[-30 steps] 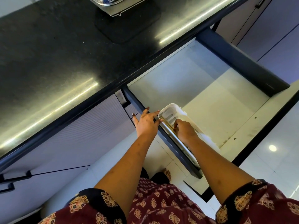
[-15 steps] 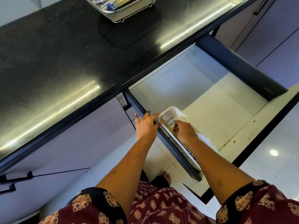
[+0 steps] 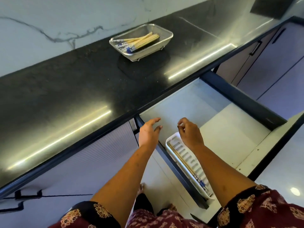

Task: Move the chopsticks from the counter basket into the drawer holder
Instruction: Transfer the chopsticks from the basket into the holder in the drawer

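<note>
The left hand (image 3: 148,134) hovers released, fingers nearly straight. The right hand (image 3: 191,134) hangs loosely curled, grasping nothing. Just below it, a white slotted plastic holder (image 3: 187,156) lies in the open pale-lined drawer (image 3: 222,134) and carries two wooden chopsticks (image 3: 185,164) lengthwise, blue ends toward the person. On the black stone tabletop (image 3: 74,96), one metal mesh basket (image 3: 166,39) holds several more chopsticks (image 3: 139,40), too bunched to count, blue ends pointing left.

Bright strip-light glare streaks the dark counter (image 3: 69,89); edges bow.
</note>
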